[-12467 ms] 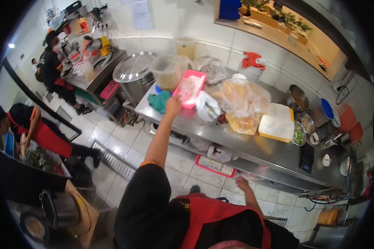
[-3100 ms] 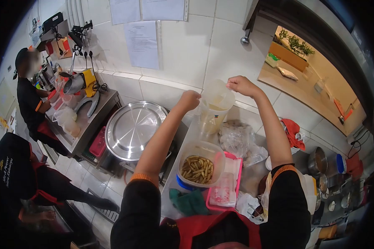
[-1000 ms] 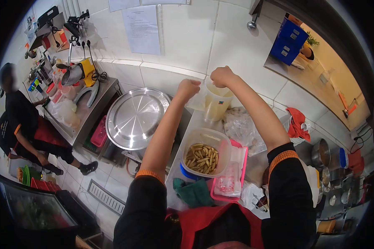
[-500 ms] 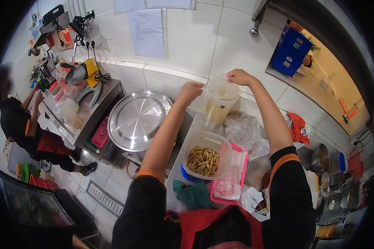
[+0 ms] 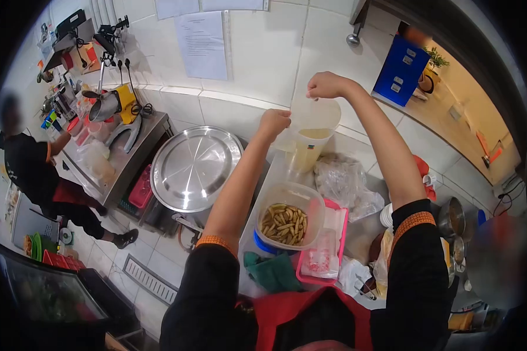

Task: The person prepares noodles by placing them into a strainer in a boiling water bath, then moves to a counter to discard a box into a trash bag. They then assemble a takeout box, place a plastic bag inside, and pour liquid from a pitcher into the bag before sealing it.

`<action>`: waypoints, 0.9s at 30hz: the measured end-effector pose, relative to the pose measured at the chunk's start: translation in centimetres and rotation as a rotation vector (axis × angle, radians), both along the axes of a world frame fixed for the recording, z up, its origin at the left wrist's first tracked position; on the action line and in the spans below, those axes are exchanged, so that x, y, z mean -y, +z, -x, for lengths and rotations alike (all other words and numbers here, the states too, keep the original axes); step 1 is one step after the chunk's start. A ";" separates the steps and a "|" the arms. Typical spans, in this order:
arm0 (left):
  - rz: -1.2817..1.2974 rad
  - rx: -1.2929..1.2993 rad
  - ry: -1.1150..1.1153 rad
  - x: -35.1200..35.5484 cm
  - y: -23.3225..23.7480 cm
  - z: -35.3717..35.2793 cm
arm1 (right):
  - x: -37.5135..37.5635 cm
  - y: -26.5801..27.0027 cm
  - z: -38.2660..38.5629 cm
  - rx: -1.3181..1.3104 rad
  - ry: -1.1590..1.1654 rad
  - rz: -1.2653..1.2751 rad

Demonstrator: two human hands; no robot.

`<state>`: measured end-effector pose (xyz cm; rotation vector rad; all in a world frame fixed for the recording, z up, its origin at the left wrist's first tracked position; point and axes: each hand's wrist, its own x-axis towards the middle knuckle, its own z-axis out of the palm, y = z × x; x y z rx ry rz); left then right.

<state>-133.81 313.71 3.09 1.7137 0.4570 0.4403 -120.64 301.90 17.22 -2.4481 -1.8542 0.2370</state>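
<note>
A tall translucent plastic jug (image 5: 314,147) stands near the wall with pale yellowish contents. At its left side my left hand (image 5: 274,123) is closed by the rim and handle, apparently gripping the jug. Just above the rim hangs my right hand (image 5: 329,85), its fingers pinched together; whatever they hold is too small or hidden to make out. Nearer me, a clear plastic tub (image 5: 316,202) contains many small brownish-yellow finger-shaped pieces (image 5: 282,225). A crumpled clear plastic bag (image 5: 342,181) lies just right of the jug's base.
A large lidded steel pot (image 5: 196,167) is on the left. Beside the tub are a pink tray (image 5: 305,276) holding packaging and a green cloth (image 5: 270,272). Another person (image 5: 32,169) stands at the far-left counter. Blue boxes (image 5: 399,70) occupy the hatch ledge; steel bowls (image 5: 451,216) sit right.
My right hand has risen from the jug's rim to above it. My left hand has shifted slightly up beside the jug. The other person's arm has moved at the left counter.
</note>
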 end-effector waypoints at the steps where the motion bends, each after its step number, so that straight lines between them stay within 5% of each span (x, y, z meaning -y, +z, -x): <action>1: 0.000 0.003 0.014 0.2 0.2 0.0 | -0.7 0.0 0.9 0.077 0.014 0.025; 7: 0.034 -0.003 0.063 0.0 -1.0 -1.5 | -3.8 0.7 4.6 0.361 -0.102 0.183; 27: 0.172 0.034 0.021 -0.4 -1.1 -1.8 | -5.1 1.6 8.4 0.400 -0.289 0.214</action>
